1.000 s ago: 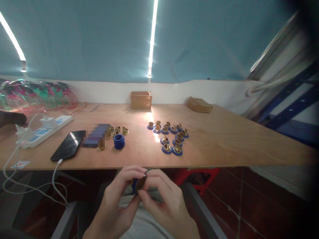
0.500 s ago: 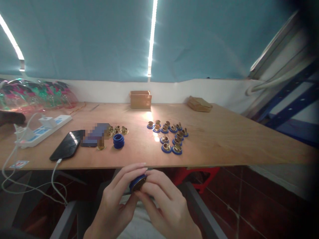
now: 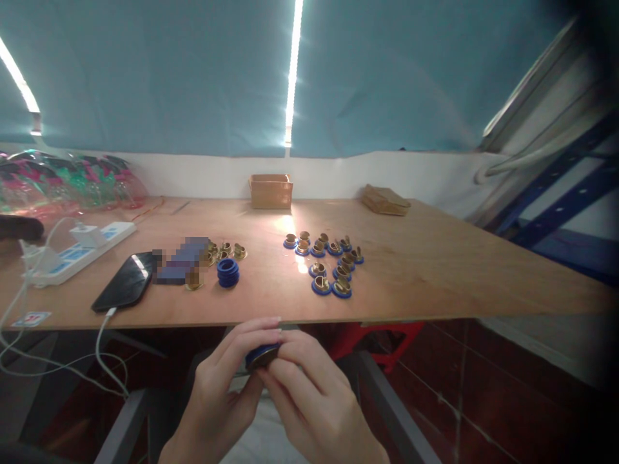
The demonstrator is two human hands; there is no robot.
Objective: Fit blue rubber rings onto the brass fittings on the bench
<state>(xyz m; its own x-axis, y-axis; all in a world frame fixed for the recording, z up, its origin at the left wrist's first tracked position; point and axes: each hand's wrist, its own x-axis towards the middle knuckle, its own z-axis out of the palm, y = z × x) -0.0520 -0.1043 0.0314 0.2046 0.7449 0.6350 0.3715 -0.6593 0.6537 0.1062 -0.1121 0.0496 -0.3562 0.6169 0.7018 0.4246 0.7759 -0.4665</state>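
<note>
Between my two hands, in front of the table edge, is a round brass-coloured piece with a blue ring [image 3: 262,356]. My left hand [image 3: 227,380] curls over its left side and top. My right hand [image 3: 314,386] pinches it from the right, and the fingers hide part of it. On the table, a short stack of blue rings [image 3: 227,273] stands beside loose brass-coloured pieces [image 3: 225,252]. Farther right sits a group of brass-coloured pieces seated in blue rings [image 3: 322,285], several with a flap-like disc tilted up.
A black phone [image 3: 126,281] on a white cable lies left, near a power strip [image 3: 80,254]. Plastic-wrapped bottles [image 3: 62,183] stand back left. A small cardboard box [image 3: 271,192] and a brown paper packet [image 3: 385,200] are at the back. A red stool [image 3: 377,341] shows under the table.
Both hands keep hold of the ringed piece, which has tilted slightly to lie flatter. The whole view has shifted a little.
</note>
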